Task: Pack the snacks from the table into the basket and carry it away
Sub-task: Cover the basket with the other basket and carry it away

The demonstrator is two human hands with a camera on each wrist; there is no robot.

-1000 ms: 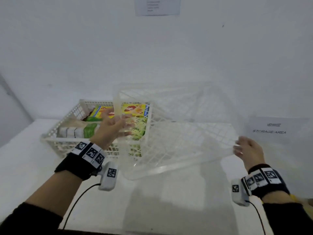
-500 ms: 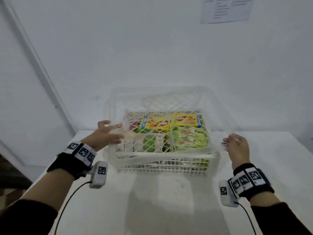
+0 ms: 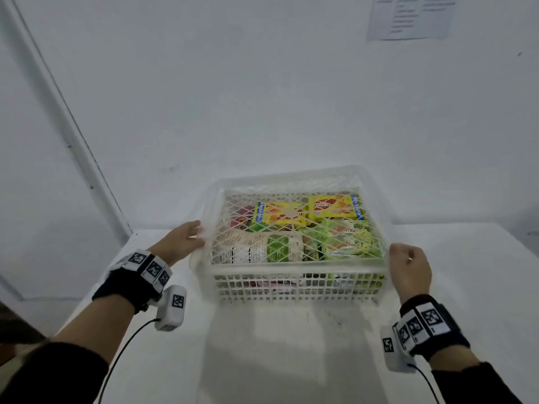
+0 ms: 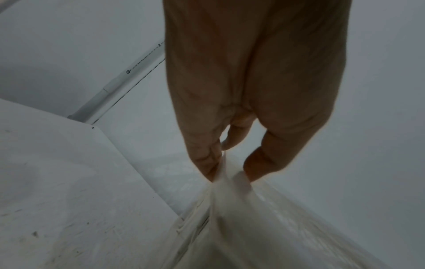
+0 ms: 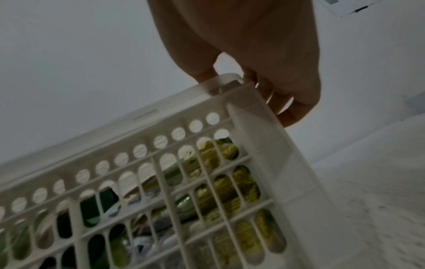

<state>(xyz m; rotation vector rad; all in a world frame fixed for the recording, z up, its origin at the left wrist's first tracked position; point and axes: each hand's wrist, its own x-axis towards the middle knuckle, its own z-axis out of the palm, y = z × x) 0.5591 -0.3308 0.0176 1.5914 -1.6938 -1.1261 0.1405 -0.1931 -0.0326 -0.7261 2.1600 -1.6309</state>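
Now my left hand (image 3: 181, 242) and right hand (image 3: 409, 269) each clasp an end rim of the clear lattice basket (image 3: 294, 265), nested over the snack-filled white basket (image 3: 291, 287) on the worktop (image 3: 262, 360).

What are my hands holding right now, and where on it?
Both hold the clear lattice basket nested on the snack-filled white basket: left hand at its left rim, right hand at its near-right corner.

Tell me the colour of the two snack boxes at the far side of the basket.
Mostly yellow, with blue edges: the snack boxes in the basket. Head view shows them best.
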